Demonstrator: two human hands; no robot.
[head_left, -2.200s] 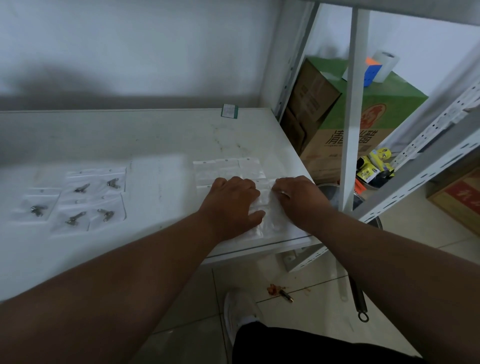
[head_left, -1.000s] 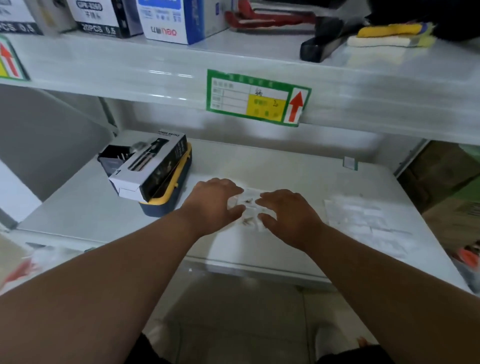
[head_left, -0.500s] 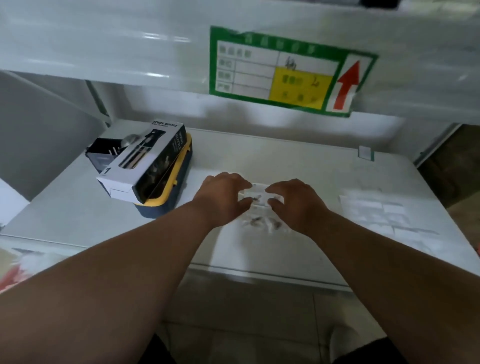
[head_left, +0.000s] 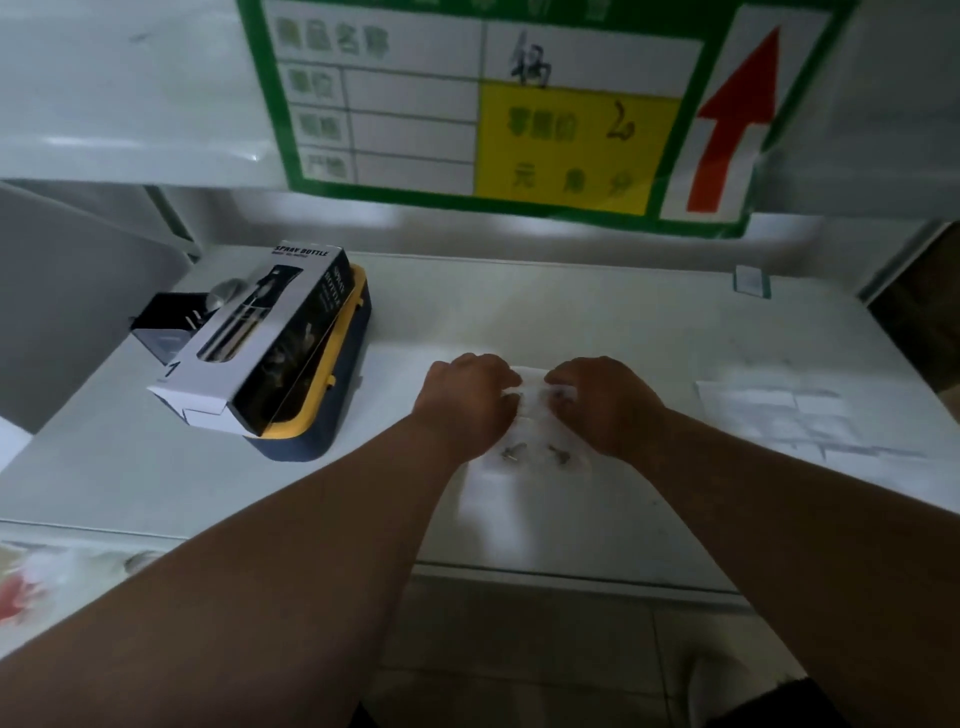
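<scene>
Far left on the shelf (head_left: 571, 312): a box (head_left: 265, 338) atop a yellow-and-blue case (head_left: 332, 405), well apart from the work. Next, the left hand (head_left: 467, 402), curled down onto the far edge of the bags (head_left: 535, 415) and pinching there. Bags flat at mid-shelf between both hands, with small metal fittings (head_left: 511, 451) inside, near the wrists. Right hand (head_left: 608, 405) likewise curled, pinching the same edge. Further right, a loose pile (head_left: 789, 415) of flat clear bags. Probably light, limp and slippery, with hard shifting lumps; best taken by the plastic edges and lifted level, not by the fittings.
</scene>
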